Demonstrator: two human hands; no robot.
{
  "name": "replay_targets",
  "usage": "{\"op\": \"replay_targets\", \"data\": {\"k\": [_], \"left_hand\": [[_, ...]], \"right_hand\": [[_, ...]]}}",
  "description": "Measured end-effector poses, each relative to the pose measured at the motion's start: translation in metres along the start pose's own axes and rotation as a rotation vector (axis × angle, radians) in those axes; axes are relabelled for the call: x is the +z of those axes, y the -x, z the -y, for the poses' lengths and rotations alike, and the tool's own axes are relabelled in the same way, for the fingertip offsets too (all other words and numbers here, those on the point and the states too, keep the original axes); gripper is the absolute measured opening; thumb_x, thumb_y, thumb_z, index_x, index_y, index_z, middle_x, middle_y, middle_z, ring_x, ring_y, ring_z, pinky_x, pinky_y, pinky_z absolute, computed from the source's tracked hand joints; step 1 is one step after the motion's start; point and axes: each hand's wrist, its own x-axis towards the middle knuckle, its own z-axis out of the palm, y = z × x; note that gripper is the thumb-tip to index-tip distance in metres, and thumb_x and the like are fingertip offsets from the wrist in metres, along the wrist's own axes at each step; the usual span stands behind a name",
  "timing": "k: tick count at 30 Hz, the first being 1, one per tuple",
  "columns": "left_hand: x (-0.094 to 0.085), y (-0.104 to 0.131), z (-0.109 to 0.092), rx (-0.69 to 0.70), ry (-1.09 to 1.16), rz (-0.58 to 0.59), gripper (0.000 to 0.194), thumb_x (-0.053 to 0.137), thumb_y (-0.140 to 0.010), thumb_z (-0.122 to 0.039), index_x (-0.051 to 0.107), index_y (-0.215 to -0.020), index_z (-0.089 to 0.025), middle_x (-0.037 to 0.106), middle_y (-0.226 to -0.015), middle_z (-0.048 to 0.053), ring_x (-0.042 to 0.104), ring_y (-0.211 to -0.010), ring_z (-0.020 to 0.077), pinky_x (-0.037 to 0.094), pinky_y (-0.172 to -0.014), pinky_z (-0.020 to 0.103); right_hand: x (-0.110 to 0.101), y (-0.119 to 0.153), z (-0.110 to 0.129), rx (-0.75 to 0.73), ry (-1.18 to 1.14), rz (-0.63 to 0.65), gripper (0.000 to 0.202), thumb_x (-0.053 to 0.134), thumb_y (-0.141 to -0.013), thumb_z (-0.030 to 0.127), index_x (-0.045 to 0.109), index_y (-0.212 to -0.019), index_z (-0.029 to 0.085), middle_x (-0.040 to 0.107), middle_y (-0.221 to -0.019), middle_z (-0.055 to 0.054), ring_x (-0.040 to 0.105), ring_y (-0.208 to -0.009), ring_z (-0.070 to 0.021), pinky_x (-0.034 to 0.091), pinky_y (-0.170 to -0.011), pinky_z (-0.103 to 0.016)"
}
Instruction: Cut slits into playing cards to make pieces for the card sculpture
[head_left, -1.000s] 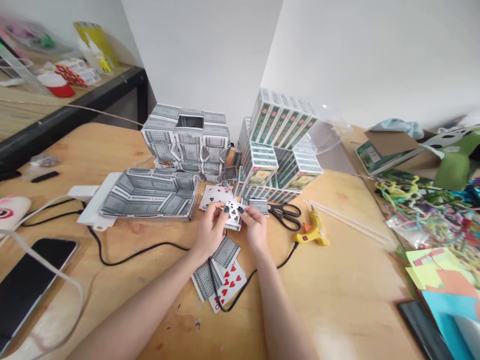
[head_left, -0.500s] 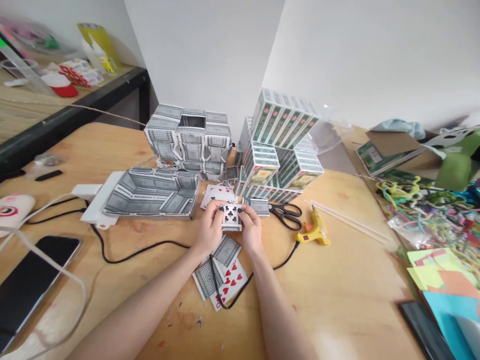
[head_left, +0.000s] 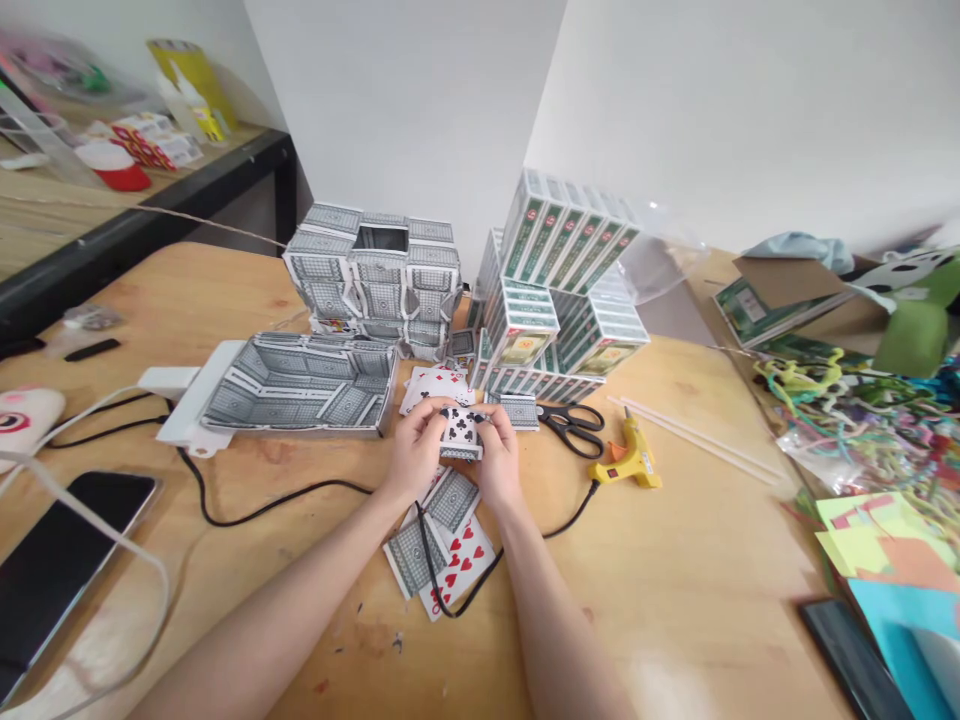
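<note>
Low in the frame's centre lay a hearts card (head_left: 466, 568). Just beyond, mid-frame, the left hand (head_left: 415, 447) and right hand (head_left: 498, 452) pinched a clubs card (head_left: 460, 428) by opposite sides, its white face showing black pips, its near edge folded into a grey-patterned strip.

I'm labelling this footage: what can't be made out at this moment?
All in the head view:
- Underside of the held playing card: faces away.
- Parts of the left hand and right hand behind it: hidden by the card.
- Phone's far side: cut off by the left edge.
- Fine print on the green boxes: too small.
</note>
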Motion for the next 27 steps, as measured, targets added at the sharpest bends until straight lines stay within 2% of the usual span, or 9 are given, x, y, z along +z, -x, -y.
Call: {"op": "replay_targets", "data": {"k": [8,13,17,19,22,27], "left_hand": [[-0.002,0.000,-0.004,-0.049,0.039,0.016,0.017,0.044,-0.073,-0.018,0.060,-0.078,-0.018,0.058,-0.073,-0.002,0.051,-0.066,0.0116,0.040,-0.057,0.020],[-0.002,0.001,-0.003,-0.035,0.043,0.005,0.015,0.043,-0.073,-0.016,0.058,-0.074,-0.018,0.057,-0.071,-0.002,0.050,-0.067,0.0114,0.039,-0.059,0.021],[-0.003,0.001,-0.003,-0.004,0.029,0.003,0.015,0.043,-0.073,-0.015,0.057,-0.071,-0.018,0.056,-0.070,-0.003,0.049,-0.064,0.0109,0.038,-0.057,0.021],[-0.004,0.002,-0.004,0.014,0.007,0.014,0.015,0.042,-0.073,-0.014,0.056,-0.070,-0.018,0.056,-0.069,-0.003,0.049,-0.063,0.0106,0.038,-0.057,0.021],[-0.006,0.003,-0.006,0.070,-0.026,0.052,0.016,0.041,-0.074,-0.012,0.056,-0.070,-0.017,0.055,-0.068,-0.002,0.048,-0.063,0.0105,0.038,-0.058,0.021],[-0.007,0.004,-0.008,0.153,-0.054,0.092,0.016,0.040,-0.076,-0.011,0.054,-0.071,-0.018,0.055,-0.069,-0.002,0.048,-0.063,0.0105,0.038,-0.059,0.021]], "right_hand": [[-0.001,-0.001,-0.001,0.047,-0.094,-0.021,0.010,0.046,-0.069,0.021,0.052,-0.076,0.021,0.049,-0.064,0.005,0.044,-0.054,-0.0103,0.037,-0.052,-0.020],[0.000,-0.001,-0.001,0.073,-0.135,-0.027,0.008,0.048,-0.067,0.021,0.054,-0.072,0.021,0.047,-0.061,0.004,0.041,-0.053,-0.0101,0.035,-0.051,-0.020],[-0.002,-0.001,0.005,0.126,-0.238,0.051,0.008,0.048,-0.065,0.022,0.053,-0.071,0.021,0.046,-0.059,0.004,0.042,-0.050,-0.0102,0.035,-0.048,-0.021],[-0.003,0.000,0.008,0.162,-0.258,0.130,0.013,0.047,-0.068,0.028,0.054,-0.076,0.021,0.045,-0.057,0.004,0.041,-0.047,-0.0103,0.033,-0.043,-0.021],[-0.005,-0.001,0.011,0.235,-0.218,0.126,0.020,0.049,-0.073,0.041,0.052,-0.077,0.021,0.043,-0.055,0.005,0.039,-0.043,-0.0096,0.031,-0.040,-0.020],[-0.008,-0.004,0.010,0.223,-0.080,0.149,0.029,0.063,-0.066,0.043,0.046,-0.062,0.020,0.036,-0.049,0.008,0.029,-0.041,-0.0062,0.025,-0.040,-0.019]]}}
